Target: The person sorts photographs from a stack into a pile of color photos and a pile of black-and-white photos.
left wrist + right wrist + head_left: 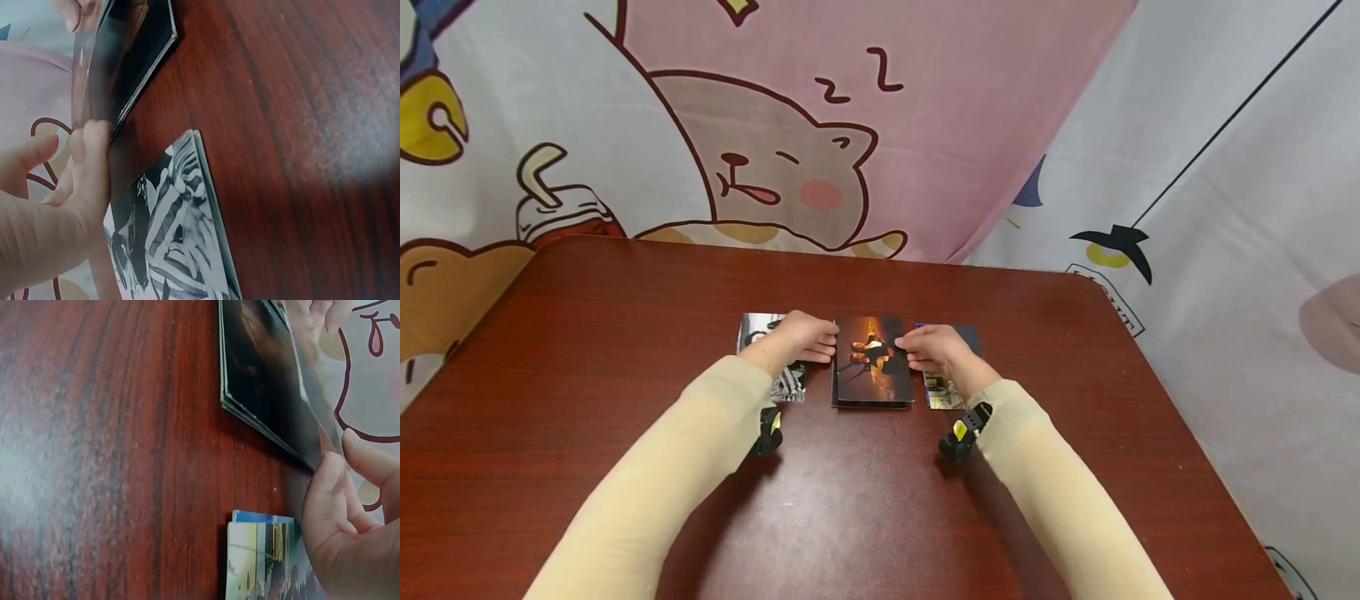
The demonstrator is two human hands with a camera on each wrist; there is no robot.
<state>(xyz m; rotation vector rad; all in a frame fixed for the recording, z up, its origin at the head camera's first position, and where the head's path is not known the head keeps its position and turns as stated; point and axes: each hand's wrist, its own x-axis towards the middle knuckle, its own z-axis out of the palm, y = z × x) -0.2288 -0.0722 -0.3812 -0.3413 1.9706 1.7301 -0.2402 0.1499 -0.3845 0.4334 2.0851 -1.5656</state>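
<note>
A glossy dark photo card (872,350) with an orange-lit figure printed on it is raised over a stack of similar dark cards (262,381) at the table's middle. My right hand (936,348) pinches its right edge between thumb and fingers. At the opposite edge, my left hand (808,336) touches the card with its fingertips; the thumb (31,156) stands apart from it in the left wrist view. Beneath the left hand lies a black-and-white photo card (175,237), partly covered. A colour photo card (262,559) with a blue-edged one under it lies below the right hand.
The cards lie on a brown wooden table (857,500). Behind it hangs a cloth (955,125) printed with a sleeping cartoon bear. Black wrist cameras (958,442) sit below both sleeve cuffs, close over the tabletop.
</note>
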